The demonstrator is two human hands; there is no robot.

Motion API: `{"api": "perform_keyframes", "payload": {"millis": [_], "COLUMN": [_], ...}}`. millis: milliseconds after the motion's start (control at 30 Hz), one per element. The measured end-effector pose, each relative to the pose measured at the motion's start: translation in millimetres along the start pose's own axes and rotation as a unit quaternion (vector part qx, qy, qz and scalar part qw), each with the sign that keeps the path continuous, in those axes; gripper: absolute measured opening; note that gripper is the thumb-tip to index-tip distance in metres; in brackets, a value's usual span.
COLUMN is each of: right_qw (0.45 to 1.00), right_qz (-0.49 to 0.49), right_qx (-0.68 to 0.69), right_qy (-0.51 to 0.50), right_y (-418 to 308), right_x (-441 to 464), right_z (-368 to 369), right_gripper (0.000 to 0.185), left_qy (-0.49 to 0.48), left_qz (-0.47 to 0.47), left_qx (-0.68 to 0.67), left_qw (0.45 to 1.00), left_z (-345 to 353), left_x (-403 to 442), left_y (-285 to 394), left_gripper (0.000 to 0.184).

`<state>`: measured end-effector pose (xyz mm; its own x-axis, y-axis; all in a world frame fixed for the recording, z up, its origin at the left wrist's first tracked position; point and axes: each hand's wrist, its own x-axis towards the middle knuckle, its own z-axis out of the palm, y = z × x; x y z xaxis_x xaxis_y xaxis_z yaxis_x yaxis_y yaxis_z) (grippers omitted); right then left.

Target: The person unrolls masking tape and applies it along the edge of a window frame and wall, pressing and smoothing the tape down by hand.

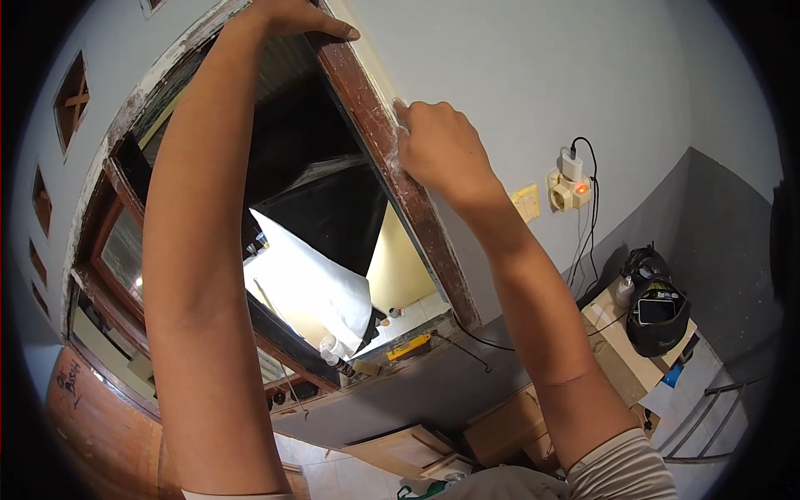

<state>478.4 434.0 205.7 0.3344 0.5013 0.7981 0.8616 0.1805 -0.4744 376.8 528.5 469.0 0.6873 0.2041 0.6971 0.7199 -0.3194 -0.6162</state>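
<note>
My left hand point(292, 15) is at the top edge of the view, against the upper part of a brown window frame point(358, 92). One finger stretches out across the frame's edge; the rest of that hand is partly cut off. Lower on the same upright, my right hand point(446, 148) is closed, knuckles up, touching the wood where it meets the wall. Something whitish shows beside its fingers, too small to name. The frame's paint is worn and smeared with white patches. Black sheeting point(333, 208) and a white sheet point(308, 279) show through the opening.
On the sill lie a yellow-handled tool point(408, 347) and a bottle point(337, 362). A socket adapter point(570, 190) with a charger and hanging cables is on the wall. To the right, a dark welding-type helmet point(658, 317) rests on a box point(621, 346). Metal bars point(708, 425) stand lower right.
</note>
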Motion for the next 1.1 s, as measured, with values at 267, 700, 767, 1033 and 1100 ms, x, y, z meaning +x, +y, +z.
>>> {"api": "perform_keyframes", "payload": {"millis": [267, 700, 767, 1033, 1100], "right_qw": [0.999, 1.000, 1.000, 0.999, 0.999], "right_qz": [0.007, -0.004, -0.010, -0.014, -0.013], "right_qx": [-0.037, -0.027, -0.027, -0.032, -0.034], "right_qy": [-0.011, 0.000, 0.002, -0.003, -0.014], "right_y": [-7, -1, 0, 1, 0], "right_x": [-2, 2, 1, 4, 5], "right_z": [-5, 0, 0, -3, -2], "right_gripper": [0.021, 0.026, 0.026, 0.028, 0.028], "left_qy": [0.017, 0.015, 0.018, 0.014, 0.005], "left_qz": [0.007, 0.006, 0.002, 0.012, 0.007], "left_qx": [-0.006, -0.008, -0.002, -0.012, -0.014], "left_qw": [1.000, 1.000, 1.000, 1.000, 1.000], "left_z": [4, 3, 2, 1, -6], "left_x": [-1, -2, -1, -2, -5], "left_y": [-2, 0, 1, -1, 5], "left_gripper": [0.173, 0.173, 0.174, 0.175, 0.175]}}
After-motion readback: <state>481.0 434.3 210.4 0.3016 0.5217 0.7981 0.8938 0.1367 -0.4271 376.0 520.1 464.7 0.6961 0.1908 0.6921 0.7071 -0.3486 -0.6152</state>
